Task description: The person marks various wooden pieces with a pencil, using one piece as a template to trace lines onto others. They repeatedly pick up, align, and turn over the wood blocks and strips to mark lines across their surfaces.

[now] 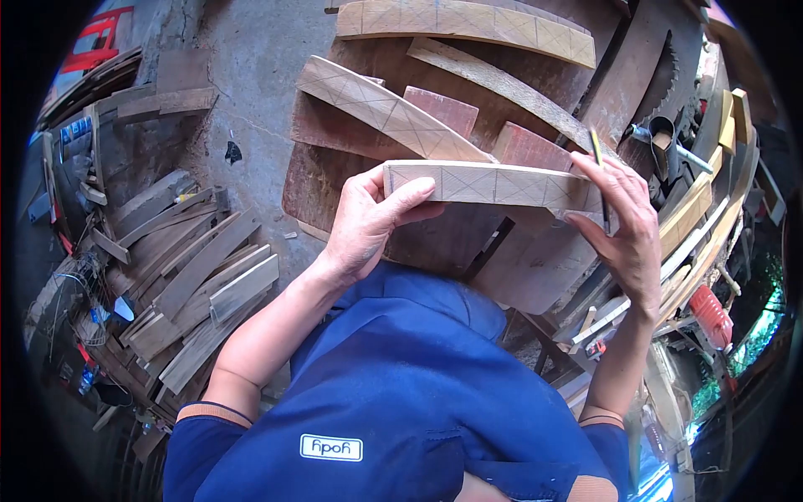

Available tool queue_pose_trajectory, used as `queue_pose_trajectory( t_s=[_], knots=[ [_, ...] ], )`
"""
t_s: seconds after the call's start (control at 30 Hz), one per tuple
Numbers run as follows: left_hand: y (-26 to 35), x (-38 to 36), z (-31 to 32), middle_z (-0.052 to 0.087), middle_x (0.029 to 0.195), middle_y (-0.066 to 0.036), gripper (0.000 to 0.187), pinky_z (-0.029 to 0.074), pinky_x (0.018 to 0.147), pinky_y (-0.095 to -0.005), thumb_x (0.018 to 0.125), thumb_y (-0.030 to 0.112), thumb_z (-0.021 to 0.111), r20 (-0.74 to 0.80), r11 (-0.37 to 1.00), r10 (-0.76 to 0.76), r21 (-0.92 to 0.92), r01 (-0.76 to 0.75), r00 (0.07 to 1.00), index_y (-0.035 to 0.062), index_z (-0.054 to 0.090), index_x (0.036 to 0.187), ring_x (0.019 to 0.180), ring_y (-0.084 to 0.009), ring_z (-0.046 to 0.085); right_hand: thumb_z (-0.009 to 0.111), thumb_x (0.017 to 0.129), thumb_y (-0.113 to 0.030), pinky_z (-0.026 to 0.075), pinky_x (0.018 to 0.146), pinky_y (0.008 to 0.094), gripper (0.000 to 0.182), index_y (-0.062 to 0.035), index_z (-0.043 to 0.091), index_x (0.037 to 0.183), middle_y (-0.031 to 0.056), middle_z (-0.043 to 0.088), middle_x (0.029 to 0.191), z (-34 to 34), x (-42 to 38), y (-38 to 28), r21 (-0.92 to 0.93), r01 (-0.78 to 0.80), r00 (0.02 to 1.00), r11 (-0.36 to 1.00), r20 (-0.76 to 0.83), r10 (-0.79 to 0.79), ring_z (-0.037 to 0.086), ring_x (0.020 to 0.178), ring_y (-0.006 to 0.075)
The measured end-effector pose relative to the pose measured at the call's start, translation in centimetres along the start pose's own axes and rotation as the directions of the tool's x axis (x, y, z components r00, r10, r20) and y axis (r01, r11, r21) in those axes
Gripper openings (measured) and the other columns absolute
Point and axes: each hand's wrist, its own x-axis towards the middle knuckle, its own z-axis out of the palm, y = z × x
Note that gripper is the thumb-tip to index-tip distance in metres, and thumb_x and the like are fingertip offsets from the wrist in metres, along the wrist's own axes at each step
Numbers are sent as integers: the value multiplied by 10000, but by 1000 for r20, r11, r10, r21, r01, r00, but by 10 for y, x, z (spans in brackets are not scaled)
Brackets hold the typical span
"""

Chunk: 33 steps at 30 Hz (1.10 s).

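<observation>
A pale curved wooden piece point(493, 184), pencilled with crosses and lines, is held level in front of my body. My left hand point(376, 209) grips its left end, thumb on the marked face. At the other end, my right hand point(623, 213) has its thumb and fingers around the wood. A dark pencil with a yellow end point(595, 146) is held upright in the same hand. Just beyond lies a similar marked wooden piece point(389, 109) on a brown wooden work surface point(326, 125). A larger marked curved piece point(464, 23) and a rough curved strip point(502, 84) rest farther back.
Stacked offcuts point(205, 276) lie on the floor at left. A toothed saw blade point(661, 79) and a dark metal tube point(662, 138) are at right, by long curved strips point(694, 205). A red plastic object point(711, 316) sits at far right.
</observation>
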Motion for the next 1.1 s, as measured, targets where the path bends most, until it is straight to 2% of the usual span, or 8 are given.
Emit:
queue_pose_trajectory(
  t_s=[0.03,0.13,0.33,0.5,0.57,0.73,0.83,1.1],
  knots=[
    [0,0,0,702,1176,-124,341,603,945,-359,986,188,708,-2,1000,1,11,-1,1000,-37,643,1233,1071,-176,687,828,734,-28,398,1148,424,655,-95,647,1360,82,682,1328,-3,2,-1,0,2,1000,1000,1,-2,573,1316,282],
    [-1,0,-1,704,1171,-130,346,602,949,-364,986,191,708,-4,1000,5,31,-5,1000,-43,645,1233,1068,-179,689,794,785,40,442,1123,386,623,-13,603,1377,142,666,1332,-9,8,-4,395,13,997,919,-71,17,603,1285,232],
    [-1,3,-5,706,1174,-133,356,605,939,-368,984,199,712,12,996,21,84,-22,1000,-46,647,1234,1066,-182,691,649,1021,-208,546,860,287,330,1,676,1275,100,743,1121,0,29,-15,795,28,995,606,-79,56,693,918,123],
    [-2,2,-4,710,1163,-130,353,606,936,-369,984,198,711,10,996,24,84,-25,1000,-43,648,1235,1060,-181,692,647,1028,-253,523,761,235,299,-16,739,1186,57,731,1034,22,49,-28,772,103,983,627,-175,53,631,829,80],
    [-3,2,-4,712,1159,-129,352,605,936,-369,984,198,712,7,996,28,81,-29,1000,-42,649,1235,1058,-179,692,653,1024,-259,518,743,221,296,-33,742,1194,51,733,1011,27,53,-27,705,92,989,703,-147,18,611,805,73],
    [-1,2,-1,709,1157,-124,349,608,930,-361,982,199,715,-10,998,22,55,-21,1000,-42,653,1227,1043,-170,691,688,990,-145,570,754,247,152,-17,753,1040,45,748,919,43,61,-52,787,-14,989,616,-81,125,703,851,93],
    [-3,3,-2,707,1149,-116,345,610,927,-352,986,195,711,-13,997,27,68,-26,1000,-45,652,1226,1035,-160,687,709,969,-140,582,715,253,155,-15,749,1053,58,754,895,48,66,-57,723,-71,993,687,-17,121,710,814,90],
    [-5,3,-3,705,1143,-105,347,611,923,-340,986,202,712,-5,998,36,61,-36,999,-43,651,1224,1031,-151,683,702,968,-105,546,709,256,122,-5,729,1032,64,724,878,63,75,-58,579,142,989,803,-121,-87,692,795,122]
  ],
)
